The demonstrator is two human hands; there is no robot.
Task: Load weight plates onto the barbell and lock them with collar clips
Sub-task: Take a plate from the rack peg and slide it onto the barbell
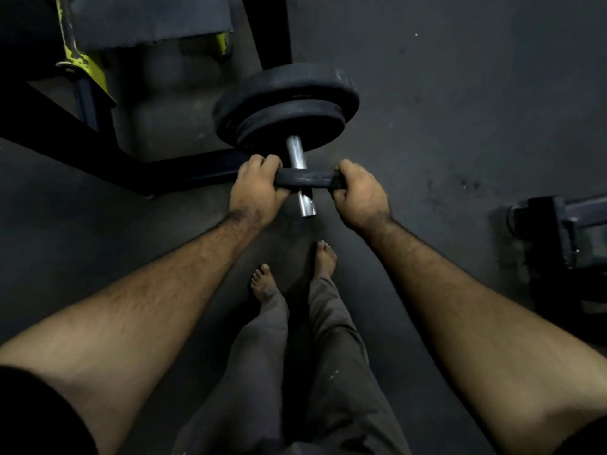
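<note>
A steel barbell sleeve (296, 153) points toward me at the centre of the view. Two black weight plates sit on it, a large one (308, 81) behind a smaller one (292, 121). A third small black plate (305, 178), seen edge-on, is threaded on the sleeve a short way from its bare end (307, 208). My left hand (258, 188) grips that plate's left rim and my right hand (356, 193) grips its right rim. A gap of bare sleeve separates it from the loaded plates. I see no collar clip.
A black bench frame (108, 152) with yellow-painted uprights (83, 60) stands at the left and back. Dark equipment (558, 238) sits on the floor at the right edge. My bare feet (295, 270) stand on the dark rubber floor just below the sleeve's end.
</note>
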